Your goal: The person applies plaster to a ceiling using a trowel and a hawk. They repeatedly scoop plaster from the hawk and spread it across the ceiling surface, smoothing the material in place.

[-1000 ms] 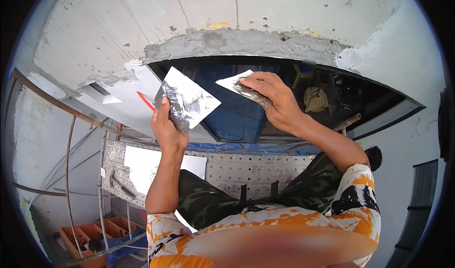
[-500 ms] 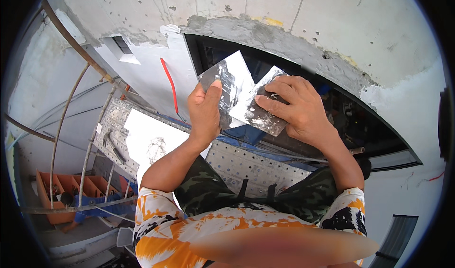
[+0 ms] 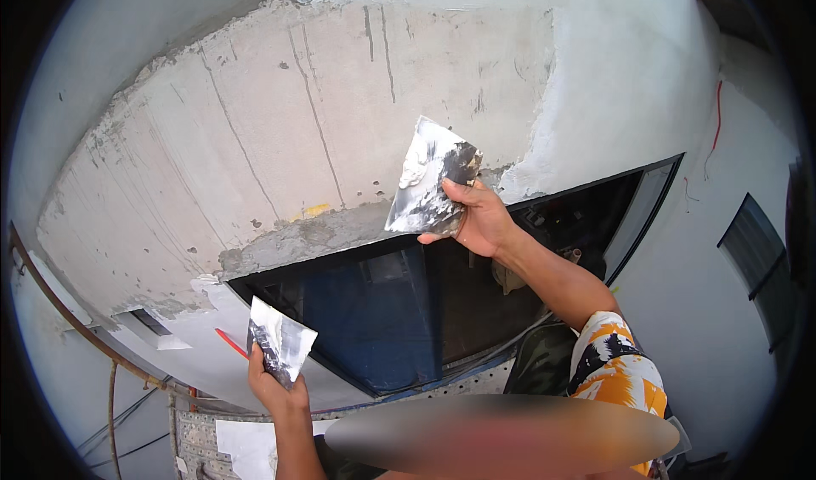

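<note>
Left fingers (image 3: 256, 363) clamp a smeared plate (image 3: 283, 340), right fingers (image 3: 464, 194) a second plate (image 3: 428, 181) (some fingers hidden behind).

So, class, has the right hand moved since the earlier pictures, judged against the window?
Yes: the right hand has moved up. Its flat blade, earlier against the dark window, now overlaps the grey cement strip above.

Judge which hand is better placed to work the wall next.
Likely the right hand: its blade, smeared white, is held high before the wall; the left hand is lower.
</note>
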Demonstrator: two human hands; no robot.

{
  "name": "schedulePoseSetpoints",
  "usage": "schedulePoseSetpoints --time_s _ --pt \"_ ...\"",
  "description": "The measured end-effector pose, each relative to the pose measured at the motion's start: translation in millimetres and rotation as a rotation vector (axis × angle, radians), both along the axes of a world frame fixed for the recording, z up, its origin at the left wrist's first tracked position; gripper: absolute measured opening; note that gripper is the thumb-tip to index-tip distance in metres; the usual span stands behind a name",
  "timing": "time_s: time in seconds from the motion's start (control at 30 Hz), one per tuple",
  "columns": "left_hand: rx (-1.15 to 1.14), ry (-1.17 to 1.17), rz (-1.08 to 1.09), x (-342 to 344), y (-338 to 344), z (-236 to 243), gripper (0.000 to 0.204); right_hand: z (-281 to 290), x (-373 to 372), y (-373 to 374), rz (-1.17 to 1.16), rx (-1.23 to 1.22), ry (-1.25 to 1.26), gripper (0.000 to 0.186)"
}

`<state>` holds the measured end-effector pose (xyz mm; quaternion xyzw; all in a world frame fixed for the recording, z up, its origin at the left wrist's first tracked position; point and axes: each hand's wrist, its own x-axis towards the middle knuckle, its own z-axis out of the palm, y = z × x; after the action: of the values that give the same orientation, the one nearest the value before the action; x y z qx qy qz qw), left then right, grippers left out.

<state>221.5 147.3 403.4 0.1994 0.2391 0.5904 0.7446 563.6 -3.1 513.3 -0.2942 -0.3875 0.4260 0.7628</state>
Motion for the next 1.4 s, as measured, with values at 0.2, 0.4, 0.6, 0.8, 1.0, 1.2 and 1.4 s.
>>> schedulePoseSetpoints --time_s 0.2,0.4,0.6,0.8,1.0,1.2,1.4 --pt "0.033 0.084 -0.143 15.6 -0.5 -21.7 0.032 129.7 183.1 -58.5 -1.222 0.003 -0.512 0.026" --pt "0.07 0.129 -0.208 28.6 7.8 -38.7 0.03 227.9 254.8 -74.8 -1.984 -0.658 -0.888 0.037" --pt "0.033 0.152 -0.261 42.6 4.4 -47.3 0.03 212.6 215.4 13.1 -1.844 -0.659 -1.293 0.047" --pt "0.027 0.166 -0.265 28.1 -8.8 -37.2 0.03 239.5 242.0 -68.8 -1.973 -0.713 -0.816 0.05" --pt "0.018 0.146 -0.311 25.5 -11.6 -30.9 0.03 236.3 215.7 -4.0 -1.909 -0.66 -1.125 0.045" --pt "0.016 0.153 -0.349 29.7 -16.1 -32.0 0.031 205.6 147.1 59.2 -1.827 -0.428 -1.493 0.044" --pt "0.061 0.187 -0.31 23.9 -20.4 -31.1 0.033 247.5 264.3 -50.1 -2.162 -0.275 -1.36 0.047"
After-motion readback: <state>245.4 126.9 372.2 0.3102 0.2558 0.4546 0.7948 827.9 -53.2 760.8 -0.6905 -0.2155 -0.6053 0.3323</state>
